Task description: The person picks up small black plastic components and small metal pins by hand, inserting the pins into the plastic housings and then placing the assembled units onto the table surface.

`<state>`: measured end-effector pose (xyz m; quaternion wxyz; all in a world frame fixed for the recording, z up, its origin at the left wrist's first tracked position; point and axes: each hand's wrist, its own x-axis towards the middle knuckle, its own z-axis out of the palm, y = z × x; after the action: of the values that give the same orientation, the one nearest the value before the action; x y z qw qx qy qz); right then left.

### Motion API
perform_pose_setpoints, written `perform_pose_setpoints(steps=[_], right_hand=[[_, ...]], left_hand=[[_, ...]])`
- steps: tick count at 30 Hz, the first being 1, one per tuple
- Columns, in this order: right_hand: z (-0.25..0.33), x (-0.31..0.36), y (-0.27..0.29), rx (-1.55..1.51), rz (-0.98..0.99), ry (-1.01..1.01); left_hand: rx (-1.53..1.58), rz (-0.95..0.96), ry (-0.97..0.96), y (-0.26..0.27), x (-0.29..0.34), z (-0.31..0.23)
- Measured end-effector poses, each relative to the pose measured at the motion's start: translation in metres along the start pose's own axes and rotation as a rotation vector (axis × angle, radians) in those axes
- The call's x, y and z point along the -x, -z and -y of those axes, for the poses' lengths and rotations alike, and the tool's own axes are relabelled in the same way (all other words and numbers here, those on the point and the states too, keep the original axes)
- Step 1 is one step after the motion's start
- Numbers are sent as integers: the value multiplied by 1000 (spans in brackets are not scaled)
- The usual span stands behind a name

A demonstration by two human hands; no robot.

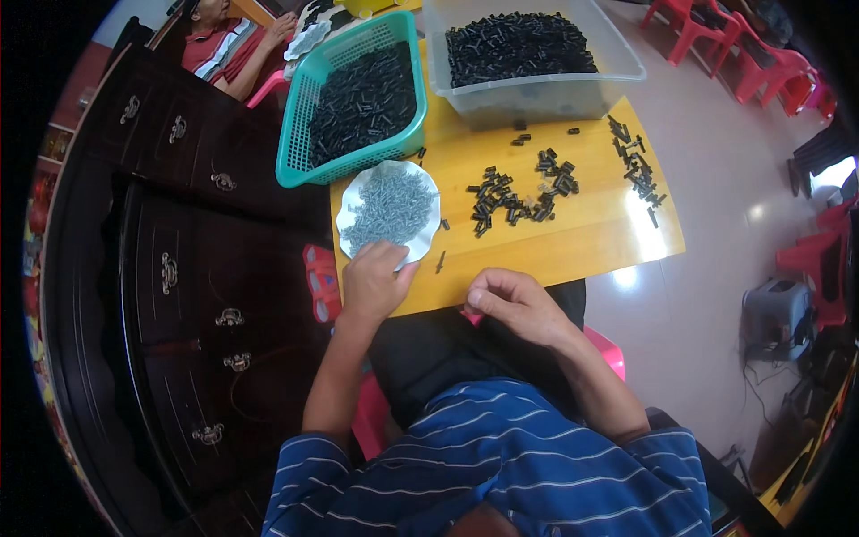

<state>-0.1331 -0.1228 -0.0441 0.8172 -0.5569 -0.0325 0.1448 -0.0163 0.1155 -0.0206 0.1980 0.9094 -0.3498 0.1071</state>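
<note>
My left hand [379, 281] reaches over the near rim of a scalloped white plate [424, 243]. Its fingers bend down together at the edge of a heap of small silver screws [390, 211]; whatever is between the fingertips is hidden. At the table's front edge, my right hand [519, 306] is curled with thumb against fingers, and I cannot make out anything in it. One dark thin piece with a crosswise part [440, 261] lies beside the plate. Short black cylindrical pieces [494, 199] are scattered in a loose group farther to the right.
A green basket [292, 152] and a translucent bin [546, 97], both full of black pieces, stand along the far side of the yellow table [573, 246]. Assembled-looking pieces [637, 170] lie at its right edge. A dark cabinet [179, 259] is close on the left; another person [219, 45] sits beyond.
</note>
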Motion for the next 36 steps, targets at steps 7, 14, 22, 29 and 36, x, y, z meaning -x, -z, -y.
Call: perform_pose_setpoints(steps=[7,14,22,29,36], right_hand=[[-1,0,0,1,7,14],[-2,-1,-1,15,-2,-5],[-3,-1,1,6,-8,-5],[1,0,0,-31,-15,36],[3,0,1,-1,-28,2]], left_hand=[[-15,21,13,5,1,1],[21,-45,-68,7,-24,-25],[-101,13,-246,-24,-57,-22],[-193,83,-291,-35,-65,-20],[49,-34,-274,-27,-69,-36]])
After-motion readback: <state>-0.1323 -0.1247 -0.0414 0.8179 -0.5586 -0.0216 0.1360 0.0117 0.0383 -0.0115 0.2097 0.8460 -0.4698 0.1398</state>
